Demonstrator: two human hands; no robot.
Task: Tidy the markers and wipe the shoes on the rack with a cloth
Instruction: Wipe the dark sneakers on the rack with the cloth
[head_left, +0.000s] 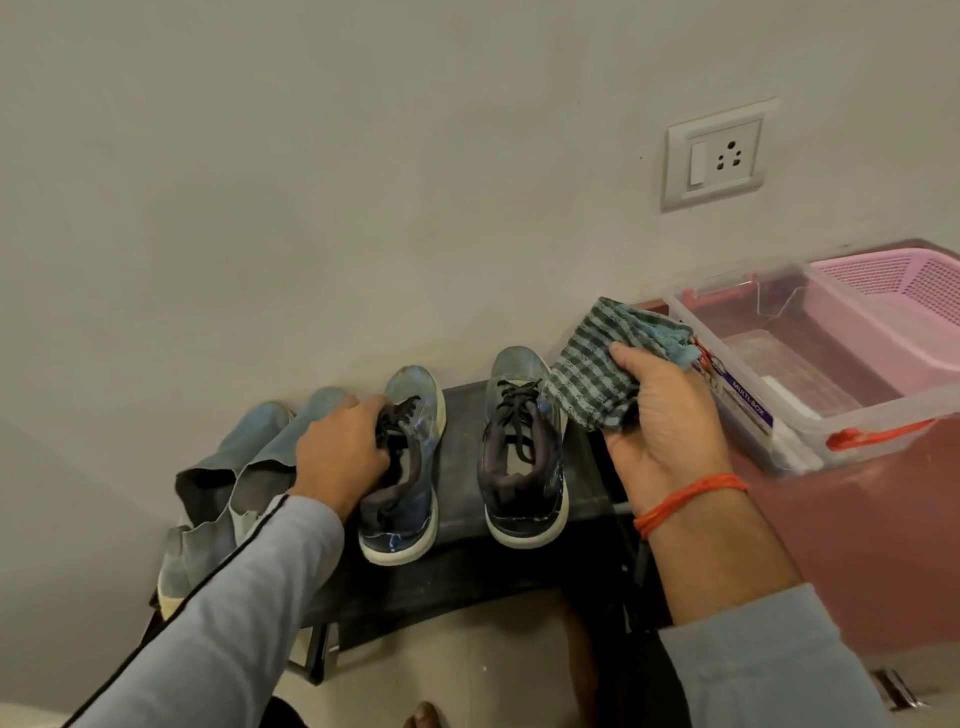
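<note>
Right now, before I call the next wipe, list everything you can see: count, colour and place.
sneakers: two, blue-grey with pale soles and black laces, toes to the wall on the rack.
boots: two, grey-blue, lying at the rack's left end.
rack: one, black, against the wall.
cloth: one, green-and-pale check, held above the right sneaker.
clear box: one, transparent with orange latches, on the reddish surface at right.
pink basket: one, behind the clear box.
wall socket: one, white, on the wall at upper right.
left hand: fingers curled into the left sneaker's opening.
right hand: grips the cloth; orange thread at the wrist.
</note>
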